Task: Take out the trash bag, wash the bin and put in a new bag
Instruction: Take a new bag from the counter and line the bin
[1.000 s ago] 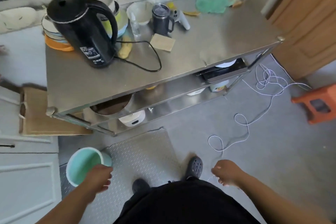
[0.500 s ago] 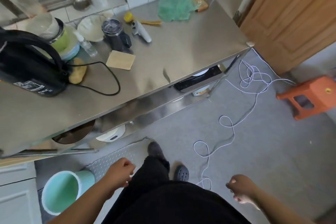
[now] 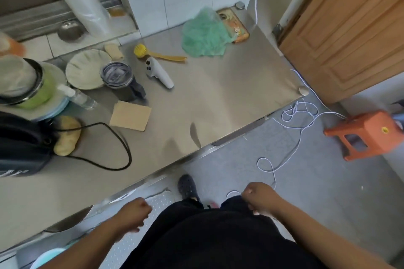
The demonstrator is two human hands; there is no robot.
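Both hands have let go of the bin [image 3: 47, 257] and stepped on: it now shows only as a pale green rim at the lower left corner, on the floor beside the counter [image 3: 218, 102]. The left hand [image 3: 133, 214] and right hand [image 3: 260, 197] swing at the person's sides, fingers curled, neither grip holding anything. With the bin apparently bare, I judge a fresh bag comes next; the green bag [image 3: 204, 33] lies far back, so step close before reaching.
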